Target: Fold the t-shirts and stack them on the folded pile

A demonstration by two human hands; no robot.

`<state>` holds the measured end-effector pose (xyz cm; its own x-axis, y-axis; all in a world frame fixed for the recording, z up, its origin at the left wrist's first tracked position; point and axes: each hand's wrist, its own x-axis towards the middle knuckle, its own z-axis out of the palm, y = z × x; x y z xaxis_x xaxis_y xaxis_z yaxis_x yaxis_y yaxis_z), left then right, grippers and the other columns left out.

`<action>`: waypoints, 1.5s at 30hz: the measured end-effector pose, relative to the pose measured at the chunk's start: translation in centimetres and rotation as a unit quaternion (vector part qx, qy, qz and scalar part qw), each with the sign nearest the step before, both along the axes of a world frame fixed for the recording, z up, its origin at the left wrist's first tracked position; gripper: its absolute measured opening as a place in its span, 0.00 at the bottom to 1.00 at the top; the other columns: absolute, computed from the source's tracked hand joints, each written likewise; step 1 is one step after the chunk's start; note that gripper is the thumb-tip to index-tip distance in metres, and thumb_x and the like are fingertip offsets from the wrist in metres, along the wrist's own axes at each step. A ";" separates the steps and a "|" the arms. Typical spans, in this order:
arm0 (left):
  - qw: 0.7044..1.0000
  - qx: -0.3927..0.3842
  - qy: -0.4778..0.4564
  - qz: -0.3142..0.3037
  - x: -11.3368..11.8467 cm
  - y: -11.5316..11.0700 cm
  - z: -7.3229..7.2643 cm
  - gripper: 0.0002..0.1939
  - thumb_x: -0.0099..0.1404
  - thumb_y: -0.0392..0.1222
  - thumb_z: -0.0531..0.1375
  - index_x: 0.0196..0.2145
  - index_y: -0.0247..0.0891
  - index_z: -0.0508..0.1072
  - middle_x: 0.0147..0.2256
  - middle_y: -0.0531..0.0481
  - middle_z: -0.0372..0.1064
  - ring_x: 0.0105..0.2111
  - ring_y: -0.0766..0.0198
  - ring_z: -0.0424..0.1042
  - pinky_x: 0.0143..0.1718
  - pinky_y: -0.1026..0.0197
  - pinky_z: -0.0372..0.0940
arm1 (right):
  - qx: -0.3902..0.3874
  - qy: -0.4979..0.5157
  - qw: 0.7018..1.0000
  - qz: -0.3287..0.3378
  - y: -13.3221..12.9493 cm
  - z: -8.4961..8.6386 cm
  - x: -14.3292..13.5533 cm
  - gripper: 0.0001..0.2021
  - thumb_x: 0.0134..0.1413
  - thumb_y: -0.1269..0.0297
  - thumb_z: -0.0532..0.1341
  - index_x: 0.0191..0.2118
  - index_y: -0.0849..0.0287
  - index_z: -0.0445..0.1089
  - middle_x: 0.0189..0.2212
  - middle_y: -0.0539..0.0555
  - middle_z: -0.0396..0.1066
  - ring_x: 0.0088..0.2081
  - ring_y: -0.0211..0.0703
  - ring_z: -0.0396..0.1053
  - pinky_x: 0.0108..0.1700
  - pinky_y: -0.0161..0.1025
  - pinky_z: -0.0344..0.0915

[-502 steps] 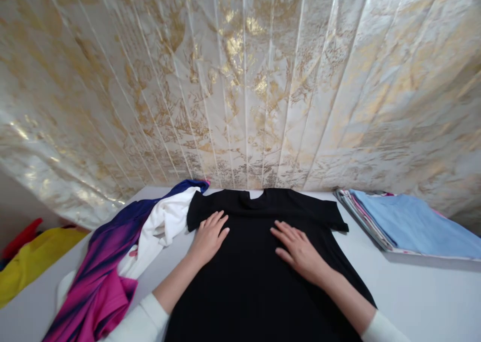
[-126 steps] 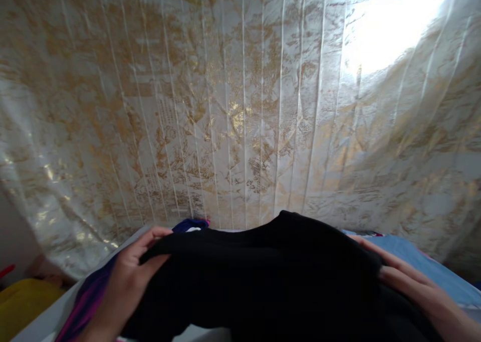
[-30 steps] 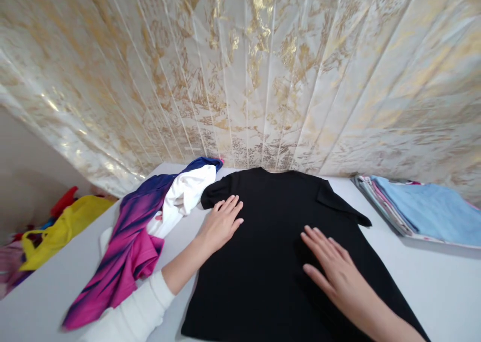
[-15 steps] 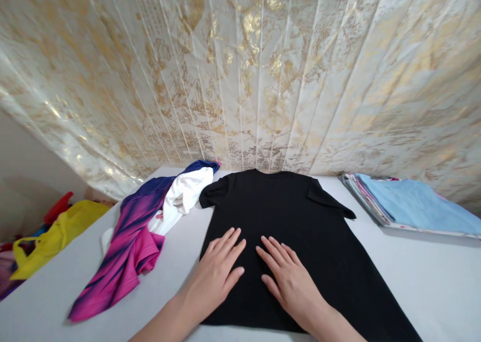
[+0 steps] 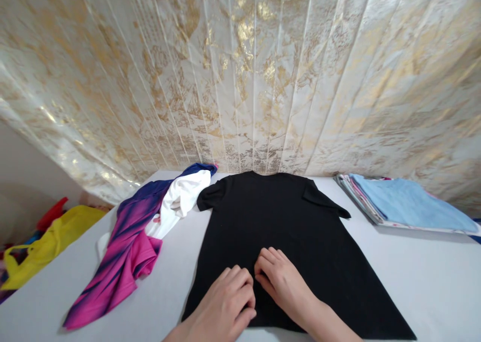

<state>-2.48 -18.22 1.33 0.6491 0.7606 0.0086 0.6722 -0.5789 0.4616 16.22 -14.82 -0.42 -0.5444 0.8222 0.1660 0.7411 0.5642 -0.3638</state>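
Note:
A black T-shirt (image 5: 270,216) lies spread flat, its neckline toward the curtain and its hem toward me. My left hand (image 5: 227,302) rests on its lower part, fingers bent inward and thumb close to them. Slightly farther up and to the right, my right hand (image 5: 280,279) touches the shirt with curled fingers, the tips turned under. Whether any cloth is pinched beneath either hand is hidden.
Crumpled purple-pink clothing (image 5: 128,257) and a white garment (image 5: 184,194) lie on the left of the white table (image 5: 436,282). A folded clothes stack (image 5: 409,201) sits at right. Yellow cloth (image 5: 52,241) is beyond the left edge; a gold-patterned curtain (image 5: 240,81) hangs behind.
Both hands, flat with outstretched fingers before, have curled. The left slid toward me and right, closer to the right hand. The shirt's lower left edge now reaches farther left.

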 end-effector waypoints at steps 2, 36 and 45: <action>1.000 -0.001 -0.002 -0.005 0.0 0.0 -0.1 0.08 0.59 0.34 0.64 0.33 0.40 0.67 0.40 0.53 0.64 0.40 0.61 0.62 0.42 0.59 0.55 | 0.019 -0.002 1.000 -0.005 0.3 0.0 0.1 0.08 0.54 0.77 0.59 0.30 0.56 0.65 0.32 0.49 0.68 0.36 0.41 0.65 0.39 0.38 0.60; 0.997 0.045 -0.043 0.052 -2.8 0.9 -1.7 0.19 0.69 0.34 0.51 0.55 0.48 0.65 0.56 0.49 0.60 0.55 0.56 0.58 0.56 0.51 0.57 | 0.077 0.014 0.995 -0.066 1.6 -0.1 1.0 0.14 0.58 0.80 0.51 0.42 0.55 0.66 0.40 0.53 0.68 0.39 0.45 0.64 0.42 0.41 0.60; 0.997 0.056 -0.011 0.043 -2.9 1.1 -1.7 0.22 0.69 0.34 0.52 0.59 0.51 0.61 0.60 0.52 0.56 0.58 0.56 0.55 0.58 0.49 0.54 | 0.003 0.036 0.999 -0.022 -0.3 0.5 4.0 0.17 0.56 0.79 0.50 0.44 0.52 0.67 0.49 0.54 0.67 0.47 0.46 0.66 0.46 0.44 0.63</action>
<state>-5.38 -17.15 -0.39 0.5809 0.8065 0.1098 0.7118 -0.5688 0.4120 20.19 -15.16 0.09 -0.4941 0.8440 0.2086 0.7370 0.5339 -0.4146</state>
